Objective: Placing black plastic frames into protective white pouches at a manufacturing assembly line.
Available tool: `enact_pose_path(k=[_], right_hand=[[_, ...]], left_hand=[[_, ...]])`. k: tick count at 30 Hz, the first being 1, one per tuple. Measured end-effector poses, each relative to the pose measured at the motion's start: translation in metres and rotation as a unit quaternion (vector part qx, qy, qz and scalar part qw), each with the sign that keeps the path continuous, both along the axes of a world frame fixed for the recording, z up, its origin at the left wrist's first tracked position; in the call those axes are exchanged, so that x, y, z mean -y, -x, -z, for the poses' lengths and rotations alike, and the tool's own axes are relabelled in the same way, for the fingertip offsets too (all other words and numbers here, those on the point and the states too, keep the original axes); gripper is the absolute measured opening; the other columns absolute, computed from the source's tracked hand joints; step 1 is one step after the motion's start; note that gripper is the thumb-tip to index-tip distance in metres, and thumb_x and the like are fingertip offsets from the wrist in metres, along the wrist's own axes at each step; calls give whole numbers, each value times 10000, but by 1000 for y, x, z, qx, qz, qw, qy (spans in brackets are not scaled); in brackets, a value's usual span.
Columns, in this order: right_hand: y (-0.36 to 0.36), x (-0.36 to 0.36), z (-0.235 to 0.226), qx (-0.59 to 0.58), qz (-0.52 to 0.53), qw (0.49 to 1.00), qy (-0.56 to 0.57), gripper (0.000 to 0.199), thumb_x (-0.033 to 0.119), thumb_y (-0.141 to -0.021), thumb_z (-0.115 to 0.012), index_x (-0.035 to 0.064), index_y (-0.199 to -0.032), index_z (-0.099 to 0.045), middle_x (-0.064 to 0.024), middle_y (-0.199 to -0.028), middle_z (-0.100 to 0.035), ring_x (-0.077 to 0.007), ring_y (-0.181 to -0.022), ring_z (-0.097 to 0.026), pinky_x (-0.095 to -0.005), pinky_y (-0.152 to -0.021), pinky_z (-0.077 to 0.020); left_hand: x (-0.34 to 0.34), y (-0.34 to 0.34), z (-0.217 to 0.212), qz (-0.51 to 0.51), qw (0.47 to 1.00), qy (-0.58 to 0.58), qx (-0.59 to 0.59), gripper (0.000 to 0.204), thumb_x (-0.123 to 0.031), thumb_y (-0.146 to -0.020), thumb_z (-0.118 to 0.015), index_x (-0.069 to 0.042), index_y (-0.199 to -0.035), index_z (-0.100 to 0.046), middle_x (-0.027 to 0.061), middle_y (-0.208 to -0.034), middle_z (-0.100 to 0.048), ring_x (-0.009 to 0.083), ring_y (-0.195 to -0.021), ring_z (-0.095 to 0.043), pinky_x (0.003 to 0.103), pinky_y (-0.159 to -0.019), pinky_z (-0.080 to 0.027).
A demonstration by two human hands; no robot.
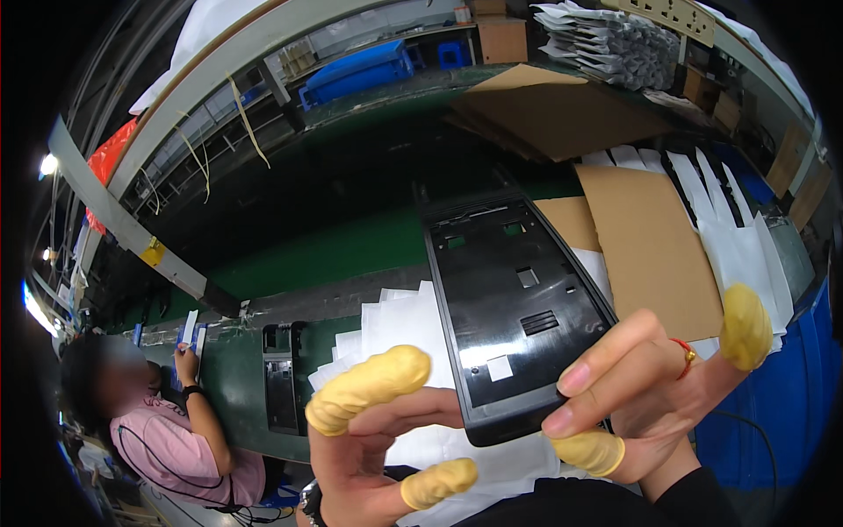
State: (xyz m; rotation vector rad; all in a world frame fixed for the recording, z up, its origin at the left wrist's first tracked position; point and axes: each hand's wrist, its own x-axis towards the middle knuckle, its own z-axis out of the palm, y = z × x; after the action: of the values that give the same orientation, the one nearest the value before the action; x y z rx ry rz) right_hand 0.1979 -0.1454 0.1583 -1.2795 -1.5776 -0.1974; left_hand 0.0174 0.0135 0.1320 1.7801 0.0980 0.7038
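A long black plastic housing panel (492,307), with square cutouts, a slotted vent and a small white label (499,367) at its near end, is tilted up in front of me. My right hand (654,386) pinches its near right corner, two fingers on the face and the thumb at the edge; its forefinger stretches away. My left hand (369,443) supports the near left edge with fingers partly hidden behind the panel, its forefinger and thumb spread apart. Yellow finger cots cover the thumb and forefinger of each hand. White foam sheets (404,321) lie beneath.
Brown cardboard (654,255) and white foam sleeves (760,255) lie on the right of the green bench (237,378). Another black housing (281,378) rests at left, beside a seated co-worker (184,435) in pink. A blue bin (764,422) stands at right; a metal post (140,237) rises at left.
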Motion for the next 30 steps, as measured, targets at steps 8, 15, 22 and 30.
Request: enact_pose_path(k=[8, 15, 22, 30], right_hand=[[13, 3, 10, -61, 15, 997, -41, 1150, 36, -679, -778, 90, -1395, 120, -30, -724, -639, -131, -723, -558, -187, -617, -444], [22, 12, 12, -82, 40, 994, -58, 1161, 49, -685, -780, 82, -1403, 133, -33, -719, -638, -129, -724, -554, -178, -619, -435], [23, 10, 16, -90, 62, 993, -49, 1109, 59, -684, -780, 86, -1402, 65, -33, -715, -633, -137, -741, -555, -207, -674, -435], [19, 4, 22, -96, 90, 991, -40, 1052, 71, -682, -779, 90, -1402, -13, -32, -711, -627, -146, -760, -556, -239, -736, -436]], left_hand=[[12, -3, 7, 21, 999, 30, 32, 627, -134, -741, -743, 13, -1240, -393, 157, -1041, -593, 221, -970, -580, 353, -877, -433], [14, -11, 1, 53, 995, 48, 71, 621, -115, -740, -741, 27, -1238, -398, 169, -1072, -581, 241, -1005, -570, 382, -907, -416], [17, -12, 2, 76, 989, 68, 110, 616, -96, -739, -738, 40, -1236, -402, 181, -1103, -569, 261, -1040, -561, 410, -937, -400], [15, -17, -5, 105, 978, 89, 156, 609, -74, -737, -736, 55, -1234, -408, 194, -1139, -555, 284, -1080, -550, 443, -972, -380]])
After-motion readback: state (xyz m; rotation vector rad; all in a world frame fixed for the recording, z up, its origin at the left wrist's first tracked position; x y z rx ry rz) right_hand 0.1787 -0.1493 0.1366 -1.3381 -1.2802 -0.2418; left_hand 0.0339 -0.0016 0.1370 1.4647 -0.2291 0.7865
